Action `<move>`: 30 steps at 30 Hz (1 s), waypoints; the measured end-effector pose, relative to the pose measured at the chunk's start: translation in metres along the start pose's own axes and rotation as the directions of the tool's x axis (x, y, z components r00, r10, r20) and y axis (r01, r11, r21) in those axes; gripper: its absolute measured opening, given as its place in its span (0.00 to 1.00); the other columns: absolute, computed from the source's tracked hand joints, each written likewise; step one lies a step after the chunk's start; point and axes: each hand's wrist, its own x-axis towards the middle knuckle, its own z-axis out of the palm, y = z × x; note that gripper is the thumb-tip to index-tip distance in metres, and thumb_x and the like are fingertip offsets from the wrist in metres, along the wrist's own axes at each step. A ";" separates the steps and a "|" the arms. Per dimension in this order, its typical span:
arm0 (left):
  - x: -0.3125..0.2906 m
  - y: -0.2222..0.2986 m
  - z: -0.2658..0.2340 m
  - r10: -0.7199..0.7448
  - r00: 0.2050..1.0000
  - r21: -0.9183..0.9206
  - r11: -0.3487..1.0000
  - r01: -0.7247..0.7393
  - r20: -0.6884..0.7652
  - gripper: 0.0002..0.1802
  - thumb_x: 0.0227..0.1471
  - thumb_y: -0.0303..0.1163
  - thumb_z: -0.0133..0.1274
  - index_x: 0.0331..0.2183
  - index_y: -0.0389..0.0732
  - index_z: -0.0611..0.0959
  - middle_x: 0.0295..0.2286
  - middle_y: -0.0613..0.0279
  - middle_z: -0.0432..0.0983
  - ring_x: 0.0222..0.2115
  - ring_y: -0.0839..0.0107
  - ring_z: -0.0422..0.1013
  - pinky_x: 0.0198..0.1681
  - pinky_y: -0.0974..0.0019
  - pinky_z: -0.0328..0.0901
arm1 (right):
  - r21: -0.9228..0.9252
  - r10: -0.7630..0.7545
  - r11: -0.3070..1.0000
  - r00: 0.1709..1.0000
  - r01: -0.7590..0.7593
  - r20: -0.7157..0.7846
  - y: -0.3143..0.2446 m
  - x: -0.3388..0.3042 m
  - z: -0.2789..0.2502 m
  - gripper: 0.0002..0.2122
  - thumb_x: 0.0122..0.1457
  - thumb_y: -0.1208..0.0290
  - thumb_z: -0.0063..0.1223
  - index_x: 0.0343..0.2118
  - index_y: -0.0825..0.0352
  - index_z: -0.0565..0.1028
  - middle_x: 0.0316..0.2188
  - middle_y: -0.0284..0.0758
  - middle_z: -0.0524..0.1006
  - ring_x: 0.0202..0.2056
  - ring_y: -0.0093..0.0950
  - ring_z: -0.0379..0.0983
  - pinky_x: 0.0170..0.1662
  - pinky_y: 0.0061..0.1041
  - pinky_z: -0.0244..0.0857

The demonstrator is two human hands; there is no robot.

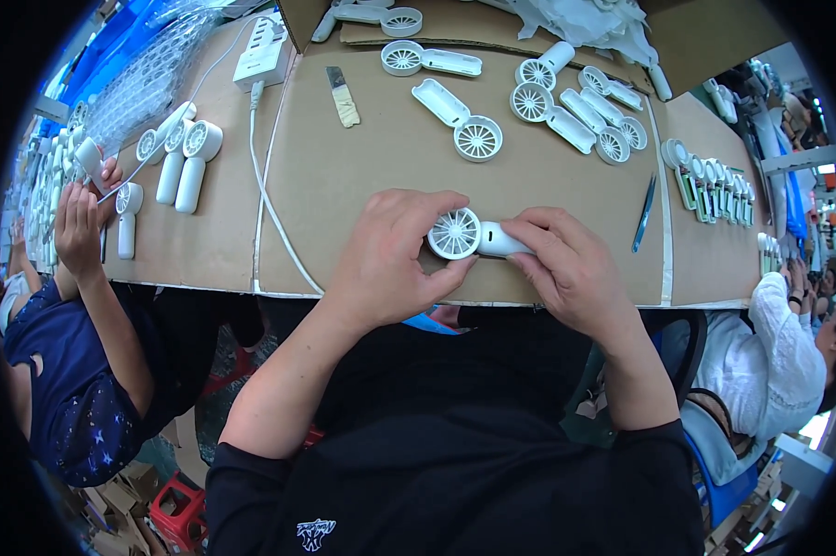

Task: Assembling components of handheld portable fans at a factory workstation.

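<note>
A white handheld fan [454,234] is held between my two hands, close to the table's front edge. My left hand [395,246] curls round its round, spoked head, thumb and fingers on opposite sides of the rim. On the right, my right hand [566,264] pinches the white handle [501,239], which has a small dark slot in its side. The handle's far end is hidden under my fingers. Just beyond my hands lies a fan housing half [478,138] with an open, hollow handle.
More white fan housings [531,102] lie at the back right. Tweezers [642,213] and a row of fan parts with green boards [715,185] are at the right. A tape-wrapped blade [343,96] and a power strip [263,51] with its white cable lie to the left. Co-workers sit on both sides.
</note>
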 end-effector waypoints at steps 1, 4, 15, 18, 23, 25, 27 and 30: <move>0.000 0.000 0.000 -0.002 1.000 0.010 1.000 0.002 0.008 0.28 0.42 0.30 0.69 0.48 0.42 0.83 0.36 0.62 0.81 0.39 0.63 0.75 0.52 0.62 0.66 | 0.006 0.002 1.000 1.000 -0.002 0.007 0.001 0.000 0.000 0.16 0.59 0.78 0.61 0.51 0.67 0.80 0.47 0.38 0.78 0.41 0.34 0.76 0.42 0.28 0.71; 0.000 0.001 -0.001 -0.003 1.000 0.031 1.000 0.002 0.022 0.28 0.42 0.31 0.69 0.48 0.42 0.83 0.35 0.62 0.81 0.39 0.63 0.75 0.52 0.62 0.65 | 0.016 0.004 1.000 1.000 -0.004 0.018 0.004 -0.001 0.001 0.17 0.59 0.79 0.61 0.52 0.66 0.81 0.47 0.38 0.78 0.41 0.33 0.76 0.43 0.28 0.71; -0.003 0.002 -0.001 0.031 0.999 0.055 0.998 -0.032 0.025 0.28 0.44 0.35 0.72 0.48 0.43 0.83 0.40 0.61 0.81 0.41 0.61 0.75 0.53 0.60 0.64 | 0.142 0.068 0.987 0.997 -0.071 0.026 0.012 -0.009 0.010 0.19 0.59 0.79 0.62 0.54 0.65 0.80 0.49 0.37 0.77 0.43 0.32 0.75 0.43 0.27 0.70; -0.003 0.002 -0.001 0.039 0.999 0.077 0.996 -0.042 0.038 0.28 0.44 0.37 0.72 0.49 0.42 0.82 0.42 0.61 0.81 0.42 0.61 0.74 0.53 0.60 0.64 | 0.126 0.056 0.991 0.998 -0.051 -0.032 0.013 -0.013 0.016 0.19 0.58 0.80 0.63 0.54 0.65 0.79 0.49 0.36 0.77 0.43 0.32 0.75 0.42 0.26 0.69; -0.002 0.004 -0.002 0.050 0.998 0.078 0.996 -0.053 0.048 0.29 0.46 0.37 0.71 0.50 0.42 0.82 0.43 0.62 0.81 0.42 0.62 0.74 0.53 0.60 0.64 | 0.143 0.055 0.989 0.996 -0.045 -0.063 0.014 -0.013 0.019 0.19 0.57 0.80 0.64 0.53 0.65 0.80 0.49 0.37 0.77 0.43 0.31 0.74 0.42 0.25 0.69; -0.002 0.004 -0.002 0.049 0.998 0.082 0.995 -0.053 0.050 0.29 0.46 0.37 0.71 0.50 0.42 0.82 0.43 0.61 0.81 0.42 0.62 0.74 0.53 0.60 0.64 | 0.163 0.069 0.985 0.996 -0.059 -0.054 0.013 -0.012 0.018 0.18 0.58 0.80 0.63 0.53 0.65 0.80 0.49 0.37 0.77 0.43 0.31 0.74 0.42 0.26 0.69; -0.002 0.004 -0.002 0.051 0.997 0.092 0.994 -0.056 0.053 0.29 0.46 0.37 0.71 0.51 0.42 0.82 0.43 0.61 0.81 0.42 0.62 0.74 0.53 0.60 0.64 | 0.200 0.096 0.976 0.995 -0.087 -0.037 0.013 -0.011 0.016 0.17 0.59 0.80 0.62 0.52 0.66 0.80 0.49 0.37 0.77 0.43 0.31 0.74 0.43 0.26 0.69; -0.002 0.004 -0.002 0.052 0.997 0.101 0.993 -0.058 0.059 0.30 0.46 0.37 0.71 0.51 0.42 0.82 0.44 0.61 0.81 0.42 0.62 0.74 0.53 0.60 0.64 | 0.244 0.114 0.964 0.993 -0.105 -0.025 0.015 -0.011 0.016 0.15 0.61 0.79 0.61 0.52 0.66 0.80 0.49 0.37 0.77 0.43 0.31 0.74 0.44 0.26 0.69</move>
